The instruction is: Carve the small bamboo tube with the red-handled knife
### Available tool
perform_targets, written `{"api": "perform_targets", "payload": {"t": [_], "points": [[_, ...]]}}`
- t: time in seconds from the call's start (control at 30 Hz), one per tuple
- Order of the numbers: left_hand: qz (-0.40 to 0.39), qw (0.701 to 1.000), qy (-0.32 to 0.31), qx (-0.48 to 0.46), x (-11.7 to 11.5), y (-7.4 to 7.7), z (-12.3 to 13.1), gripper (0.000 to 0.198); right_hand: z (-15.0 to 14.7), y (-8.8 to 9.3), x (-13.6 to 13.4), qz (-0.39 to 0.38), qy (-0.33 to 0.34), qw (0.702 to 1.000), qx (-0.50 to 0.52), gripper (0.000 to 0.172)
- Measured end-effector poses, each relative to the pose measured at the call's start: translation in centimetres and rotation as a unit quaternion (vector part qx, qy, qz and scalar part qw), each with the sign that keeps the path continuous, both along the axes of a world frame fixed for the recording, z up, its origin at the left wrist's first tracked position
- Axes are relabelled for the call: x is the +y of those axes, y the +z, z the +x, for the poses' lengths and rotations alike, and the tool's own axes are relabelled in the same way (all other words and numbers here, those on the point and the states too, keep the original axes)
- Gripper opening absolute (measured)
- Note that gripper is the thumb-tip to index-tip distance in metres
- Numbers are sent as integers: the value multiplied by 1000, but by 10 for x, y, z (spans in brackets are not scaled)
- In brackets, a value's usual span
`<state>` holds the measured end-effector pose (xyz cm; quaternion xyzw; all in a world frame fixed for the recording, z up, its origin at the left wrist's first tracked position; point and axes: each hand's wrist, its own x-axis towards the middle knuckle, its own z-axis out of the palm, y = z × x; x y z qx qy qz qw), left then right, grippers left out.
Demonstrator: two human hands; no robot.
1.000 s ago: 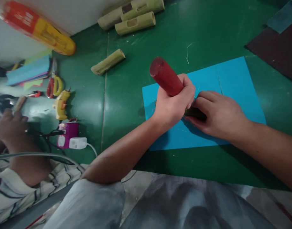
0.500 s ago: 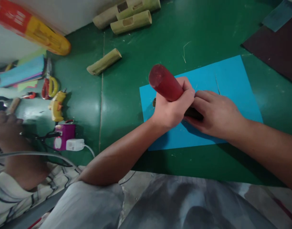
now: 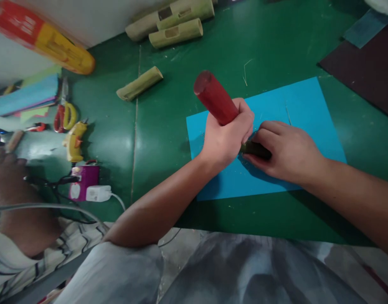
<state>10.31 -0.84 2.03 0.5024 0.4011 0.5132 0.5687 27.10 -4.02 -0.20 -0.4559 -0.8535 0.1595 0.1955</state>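
My left hand (image 3: 225, 133) is closed around a thick red handle (image 3: 215, 97), which leans up and to the left. The tool's lower end is hidden behind the fist. Beside it, my right hand (image 3: 285, 147) grips a dark, greenish-brown piece (image 3: 257, 150) that looks like bamboo. Its near-left part shows between the two hands, while the rest is covered by my fingers. Both hands are over a bright blue sheet (image 3: 308, 101), where small crumbs and a thin sliver (image 3: 288, 113) lie.
Cut bamboo tubes (image 3: 176, 33) lie at the back, and a single one (image 3: 140, 83) sits nearer. Scissors (image 3: 65, 109), a yellow glue gun (image 3: 75, 141) and a purple power block (image 3: 83, 182) with cords are at left. Another person's hand (image 3: 8, 171) rests at far left. Dark sheets (image 3: 365, 67) lie right.
My left hand and the red handle have shifted slightly left and up, opening a gap between the hands. More of the dark piece's end shows now. My right hand stays nearly still.
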Motion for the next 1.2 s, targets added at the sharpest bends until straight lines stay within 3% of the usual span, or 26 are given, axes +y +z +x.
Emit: {"api": "perform_targets", "payload": {"t": [0.57, 0.73, 0.83, 0.93, 1.07, 1.2], "points": [[25, 998, -23, 45, 1, 1, -3, 39, 1, -3, 0, 8, 11, 1000, 9, 20], [40, 996, -47, 63, 3, -4, -4, 61, 1, -8, 0, 15, 14, 999, 32, 21], [11, 997, -57, 44, 4, -6, -6, 68, 2, -9, 0, 17, 7, 999, 38, 20], [-14, 998, -53, 12, 5, -6, -7, 56, 2, -7, 0, 11, 1, 999, 33, 18], [11, 1000, -11, -4, 5, -4, -3, 38, 1, -2, 0, 8, 2, 1000, 21, 17], [12, 1000, 4, 20, 1, -1, 0, 36, 1, -2, 1, 6, 2, 1000, 26, 16]]}}
